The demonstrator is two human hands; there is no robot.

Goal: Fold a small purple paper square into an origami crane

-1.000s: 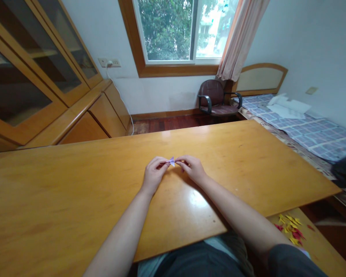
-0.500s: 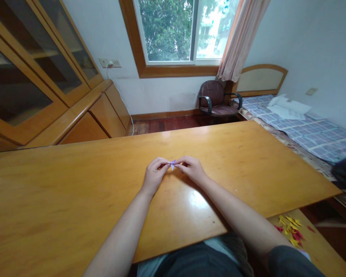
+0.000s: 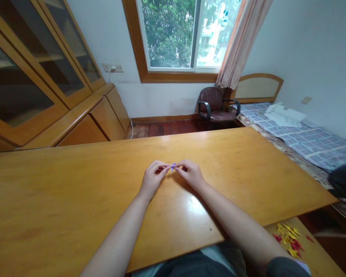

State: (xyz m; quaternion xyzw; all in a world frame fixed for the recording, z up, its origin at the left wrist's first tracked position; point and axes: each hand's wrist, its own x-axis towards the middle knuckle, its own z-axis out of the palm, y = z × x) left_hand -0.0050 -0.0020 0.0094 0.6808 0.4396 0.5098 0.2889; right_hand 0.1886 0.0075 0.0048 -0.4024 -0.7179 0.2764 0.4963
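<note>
Between my hands, just over the wooden table (image 3: 75, 200), is a small folded piece of purple paper (image 3: 173, 167) with pointed ends. Its exact shape is too small to make out, though it looks like an origami piece. My left hand (image 3: 155, 176) pinches its left side between thumb and fingertips. On the other side, my right hand (image 3: 190, 173) grips the right end in the same way. The fingertips hide both ends of the paper.
Yellow and red folded paper pieces (image 3: 290, 238) lie on a lower wooden surface at the bottom right. A maroon armchair (image 3: 213, 102) stands beyond the table. To the right is a bed (image 3: 314, 134); glass-door cabinets (image 3: 83, 104) line the left wall.
The view has tilted slightly, so everything sits a little lower. Both hands still pinch the purple paper, whose lower point now shows less.
</note>
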